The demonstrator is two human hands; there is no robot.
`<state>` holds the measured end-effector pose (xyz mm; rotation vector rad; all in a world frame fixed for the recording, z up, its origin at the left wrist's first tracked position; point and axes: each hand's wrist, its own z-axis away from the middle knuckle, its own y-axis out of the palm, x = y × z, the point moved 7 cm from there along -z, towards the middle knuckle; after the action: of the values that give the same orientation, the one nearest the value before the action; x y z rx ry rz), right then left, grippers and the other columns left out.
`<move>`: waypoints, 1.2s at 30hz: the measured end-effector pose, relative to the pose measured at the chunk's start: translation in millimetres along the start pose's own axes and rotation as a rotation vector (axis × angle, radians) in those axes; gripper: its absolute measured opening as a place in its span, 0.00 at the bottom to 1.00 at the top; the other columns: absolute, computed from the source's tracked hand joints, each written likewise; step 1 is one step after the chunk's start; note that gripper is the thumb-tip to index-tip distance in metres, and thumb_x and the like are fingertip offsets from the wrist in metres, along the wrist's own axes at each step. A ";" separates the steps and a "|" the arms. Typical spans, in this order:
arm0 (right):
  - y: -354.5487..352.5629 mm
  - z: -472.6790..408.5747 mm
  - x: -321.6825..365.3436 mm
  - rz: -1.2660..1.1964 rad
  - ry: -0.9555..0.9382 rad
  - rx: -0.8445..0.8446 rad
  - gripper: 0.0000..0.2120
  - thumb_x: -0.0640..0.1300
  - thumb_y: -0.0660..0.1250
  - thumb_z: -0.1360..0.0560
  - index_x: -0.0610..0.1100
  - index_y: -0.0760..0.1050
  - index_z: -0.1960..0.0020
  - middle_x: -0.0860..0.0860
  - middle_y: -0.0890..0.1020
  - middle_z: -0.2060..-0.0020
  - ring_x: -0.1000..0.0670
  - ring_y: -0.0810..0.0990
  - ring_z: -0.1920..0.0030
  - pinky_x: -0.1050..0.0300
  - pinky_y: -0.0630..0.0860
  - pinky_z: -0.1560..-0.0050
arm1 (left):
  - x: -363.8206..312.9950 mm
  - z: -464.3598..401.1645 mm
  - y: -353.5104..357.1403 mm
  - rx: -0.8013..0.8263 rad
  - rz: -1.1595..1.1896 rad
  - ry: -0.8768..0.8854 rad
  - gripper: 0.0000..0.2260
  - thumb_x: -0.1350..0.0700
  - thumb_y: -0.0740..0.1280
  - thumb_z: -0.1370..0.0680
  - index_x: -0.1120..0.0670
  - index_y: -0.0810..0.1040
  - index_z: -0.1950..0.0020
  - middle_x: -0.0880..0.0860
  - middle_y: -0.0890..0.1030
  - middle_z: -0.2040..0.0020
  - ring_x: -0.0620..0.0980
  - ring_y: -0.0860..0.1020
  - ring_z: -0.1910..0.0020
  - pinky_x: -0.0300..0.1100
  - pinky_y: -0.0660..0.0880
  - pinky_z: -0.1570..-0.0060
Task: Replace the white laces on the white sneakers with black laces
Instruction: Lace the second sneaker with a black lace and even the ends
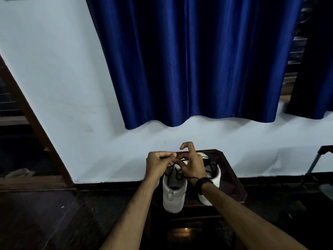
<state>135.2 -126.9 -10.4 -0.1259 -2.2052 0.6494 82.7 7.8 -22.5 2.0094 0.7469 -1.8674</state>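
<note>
Two white sneakers stand heels toward me on a small dark table (232, 179). The left sneaker (174, 193) has a black lace (178, 173) threaded through its eyelets. Above its tongue my left hand (158, 164) is closed on a strand of that lace. My right hand (191, 164) pinches the lace beside it, with the index finger raised. The right sneaker (214, 175) also shows black lacing and is partly hidden behind my right wrist, which wears a black band. No white lace is visible.
A pale wall and a hanging blue curtain (194, 60) are behind the table. A wooden doorframe (36, 123) is at the left, with a sandal (19, 173) on the floor there. A metal stand (317, 159) is at the right. The floor is dark.
</note>
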 end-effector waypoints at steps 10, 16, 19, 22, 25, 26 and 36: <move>-1.4 32.8 16.8 0.219 -0.095 -0.115 0.13 0.58 0.66 0.26 0.50 0.71 0.50 0.55 0.74 0.55 0.52 0.73 0.53 0.58 0.71 0.55 | -33.2 -5.8 -5.9 -0.093 -0.195 0.136 0.04 0.56 0.73 0.25 0.54 0.86 0.59 0.50 0.84 0.67 0.43 0.81 0.68 0.40 0.79 0.60; 48.2 73.6 3.5 0.397 -0.166 0.193 0.15 0.57 0.58 0.23 0.49 0.74 0.44 0.50 0.75 0.50 0.44 0.76 0.52 0.51 0.73 0.57 | -79.3 -10.4 -5.7 -0.118 -0.210 0.247 0.03 0.57 0.75 0.26 0.52 0.85 0.60 0.47 0.84 0.66 0.44 0.83 0.66 0.46 0.82 0.54; 57.0 79.5 -0.4 0.503 -0.158 0.260 0.16 0.55 0.56 0.23 0.53 0.72 0.38 0.48 0.75 0.46 0.44 0.77 0.54 0.51 0.72 0.61 | -100.5 -7.3 -8.0 -0.153 -0.198 0.304 0.02 0.57 0.75 0.26 0.54 0.86 0.58 0.45 0.83 0.67 0.42 0.82 0.67 0.50 0.82 0.54; 61.0 78.8 0.3 0.624 -0.158 0.285 0.18 0.55 0.55 0.26 0.56 0.73 0.39 0.50 0.78 0.43 0.47 0.79 0.57 0.55 0.74 0.64 | -127.5 -3.2 -7.5 -0.174 -0.191 0.379 0.02 0.57 0.74 0.26 0.55 0.86 0.57 0.44 0.83 0.68 0.39 0.79 0.69 0.49 0.82 0.55; 63.0 75.2 1.5 0.645 -0.148 0.320 0.18 0.54 0.55 0.27 0.56 0.75 0.41 0.50 0.80 0.44 0.46 0.81 0.58 0.55 0.76 0.65 | -160.2 4.5 -6.7 -0.174 -0.188 0.436 0.03 0.56 0.74 0.26 0.55 0.86 0.56 0.43 0.83 0.66 0.40 0.80 0.70 0.45 0.82 0.58; 64.2 74.1 2.3 0.652 -0.156 0.340 0.17 0.53 0.56 0.28 0.56 0.76 0.43 0.50 0.81 0.45 0.46 0.82 0.59 0.56 0.76 0.66 | -172.0 7.9 -6.8 -0.180 -0.181 0.461 0.03 0.56 0.74 0.26 0.55 0.86 0.56 0.42 0.82 0.67 0.39 0.79 0.70 0.43 0.81 0.60; 73.9 77.5 -15.1 0.718 -0.105 0.506 0.29 0.53 0.69 0.31 0.53 0.68 0.31 0.46 0.73 0.31 0.44 0.80 0.48 0.53 0.78 0.62 | -237.5 24.8 -14.8 -0.203 -0.182 0.578 0.03 0.55 0.74 0.25 0.54 0.85 0.56 0.42 0.82 0.65 0.35 0.79 0.68 0.30 0.76 0.63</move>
<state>78.9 -99.4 -98.6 -0.6446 -1.9930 1.6123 48.8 -33.9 210.5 2.4236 1.2460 -1.2139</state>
